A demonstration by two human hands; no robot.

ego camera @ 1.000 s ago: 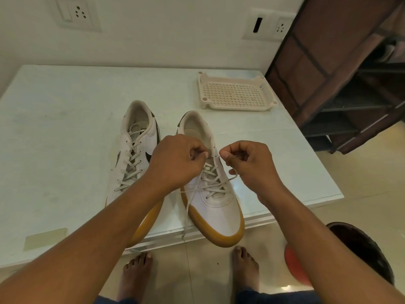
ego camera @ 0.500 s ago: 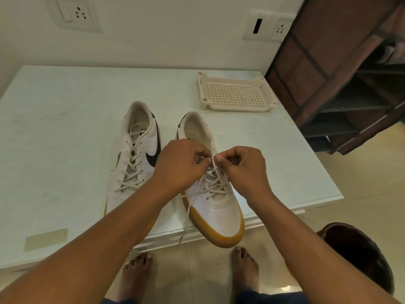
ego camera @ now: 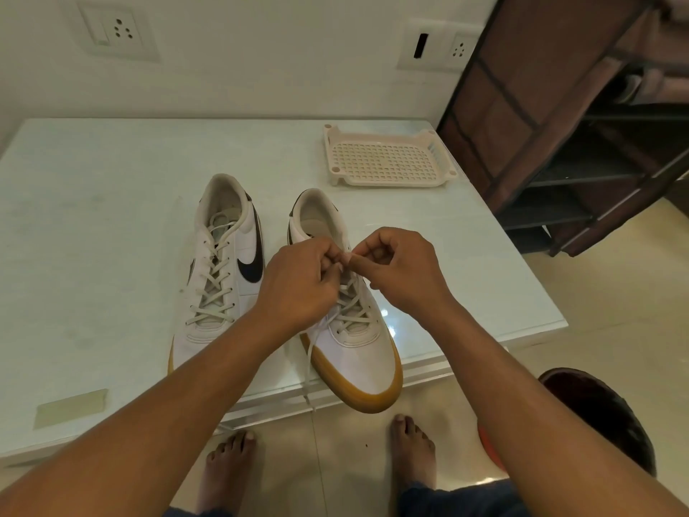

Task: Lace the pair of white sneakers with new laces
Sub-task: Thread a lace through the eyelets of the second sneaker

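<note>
Two white sneakers with tan soles stand side by side on the white table (ego camera: 93, 225), toes toward me. The left sneaker (ego camera: 223, 270) is laced, with a black swoosh on its side. Over the upper eyelets of the right sneaker (ego camera: 358, 352) my left hand (ego camera: 302, 285) and my right hand (ego camera: 399, 270) meet, fingertips together, each pinching the white lace (ego camera: 348, 255). A loose end of the lace (ego camera: 309, 371) hangs down past the table's front edge. The right sneaker's toe sticks out over that edge.
A cream perforated plastic tray (ego camera: 387, 158) lies at the table's back right. A dark brown fabric shelf rack (ego camera: 581, 117) stands to the right. A dark round stool (ego camera: 596, 416) is on the floor at the lower right, near my bare feet (ego camera: 410, 449). A tape strip (ego camera: 71, 406) sits front left.
My two hands have come together over the right sneaker's upper eyelets; the right hand moved left toward the left hand, and the lace between them shortened.
</note>
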